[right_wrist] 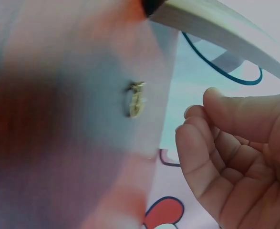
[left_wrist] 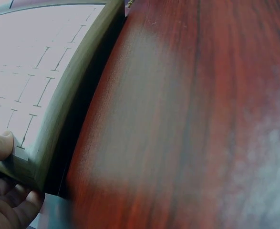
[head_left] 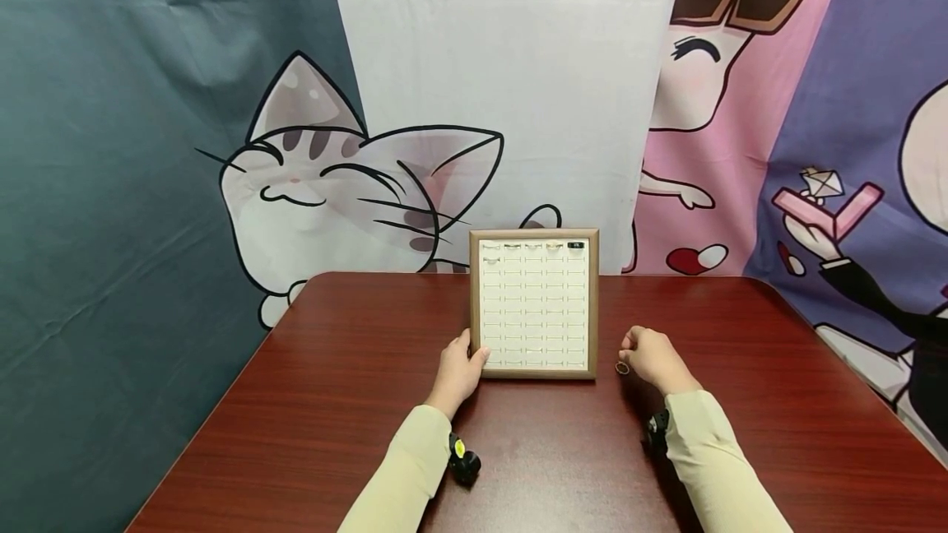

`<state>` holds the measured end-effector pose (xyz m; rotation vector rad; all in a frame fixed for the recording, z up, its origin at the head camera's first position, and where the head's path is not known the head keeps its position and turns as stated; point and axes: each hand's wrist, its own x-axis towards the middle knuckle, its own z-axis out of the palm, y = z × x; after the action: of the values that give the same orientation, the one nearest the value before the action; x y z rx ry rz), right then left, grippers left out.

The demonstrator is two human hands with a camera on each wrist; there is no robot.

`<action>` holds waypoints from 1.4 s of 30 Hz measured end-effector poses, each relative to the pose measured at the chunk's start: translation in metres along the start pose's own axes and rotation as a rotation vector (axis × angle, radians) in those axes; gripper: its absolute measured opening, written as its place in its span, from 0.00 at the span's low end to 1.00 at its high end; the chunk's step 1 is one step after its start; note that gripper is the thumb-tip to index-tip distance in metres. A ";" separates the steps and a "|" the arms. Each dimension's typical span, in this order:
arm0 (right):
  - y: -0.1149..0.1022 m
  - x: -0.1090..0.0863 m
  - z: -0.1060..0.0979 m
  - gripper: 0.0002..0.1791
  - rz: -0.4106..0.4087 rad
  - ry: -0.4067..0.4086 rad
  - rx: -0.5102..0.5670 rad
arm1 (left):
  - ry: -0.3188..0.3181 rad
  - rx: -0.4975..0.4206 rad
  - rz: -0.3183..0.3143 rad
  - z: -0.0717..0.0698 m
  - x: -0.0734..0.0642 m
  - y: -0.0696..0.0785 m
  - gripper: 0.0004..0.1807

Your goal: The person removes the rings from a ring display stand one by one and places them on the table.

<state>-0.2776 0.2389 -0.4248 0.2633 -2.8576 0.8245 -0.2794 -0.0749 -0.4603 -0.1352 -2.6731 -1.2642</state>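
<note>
A wooden-framed ring display board stands near the table's far edge, its white slotted panel facing me. My left hand grips the frame's lower left corner, thumb on the front and fingers curled behind and under. To the right of the board, a gold ring lies on the table. Beside and just over it is my right hand. In the right wrist view, that hand's fingers are loosely bent with the thumb near the index finger, and nothing shows between them.
Several rings sit in the board's top row, a wide black ring at its right end. Another ring sits at the left of the second row. A cartoon-printed cloth hangs behind the reddish wooden table.
</note>
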 end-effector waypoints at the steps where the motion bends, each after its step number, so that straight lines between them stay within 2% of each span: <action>1: -0.004 0.000 -0.002 0.07 0.008 0.002 0.002 | 0.001 0.000 -0.001 0.000 0.000 0.000 0.30; 3: -0.012 0.001 -0.006 0.06 0.040 -0.010 -0.002 | 0.005 0.000 -0.001 0.000 0.000 0.000 0.30; 11: -0.027 0.012 -0.011 0.04 0.042 0.041 -0.009 | 0.012 -0.013 0.000 0.000 0.000 -0.001 0.30; 18: -0.045 0.019 -0.015 0.03 -0.001 0.108 0.020 | 0.008 -0.009 -0.004 0.000 -0.001 -0.002 0.30; 23: -0.058 0.024 -0.017 0.03 0.006 0.133 0.051 | 0.016 -0.015 0.001 0.001 -0.002 -0.001 0.30; 29: -0.073 0.029 -0.020 0.03 -0.051 0.208 0.070 | 0.014 -0.020 0.000 0.001 -0.002 0.000 0.30; 42: -0.103 0.046 -0.021 0.04 -0.071 0.192 0.066 | -0.018 -0.016 -0.033 -0.001 -0.001 0.003 0.31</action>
<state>-0.2981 0.1590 -0.3453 0.2755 -2.6315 0.8801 -0.2774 -0.0741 -0.4575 -0.1057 -2.6921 -1.3004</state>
